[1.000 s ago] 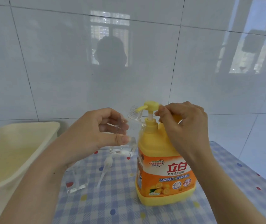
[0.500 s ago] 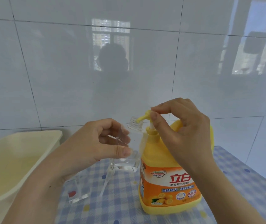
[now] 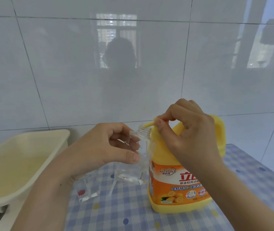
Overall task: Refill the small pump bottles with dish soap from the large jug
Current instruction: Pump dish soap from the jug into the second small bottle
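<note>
Well left of the jug (image 3: 179, 180): cream basin (image 3: 16, 164). Left hand (image 3: 99, 147) curled round a tilted small clear bottle (image 3: 143, 164), touching the jug's left side, neck under the pump (image 3: 148, 125) spout. Right hand (image 3: 188, 130), fingers curled, grips the pump atop the jug.

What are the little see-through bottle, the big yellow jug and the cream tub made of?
The small bottle looks like clear, glossy hard plastic: the checked cloth shows through, and its neck has moulded threads. The jug seems opaque yellow plastic with a soft sheen and a printed label. The tub is likely cream plastic, matte, with a thick rounded rim.
</note>
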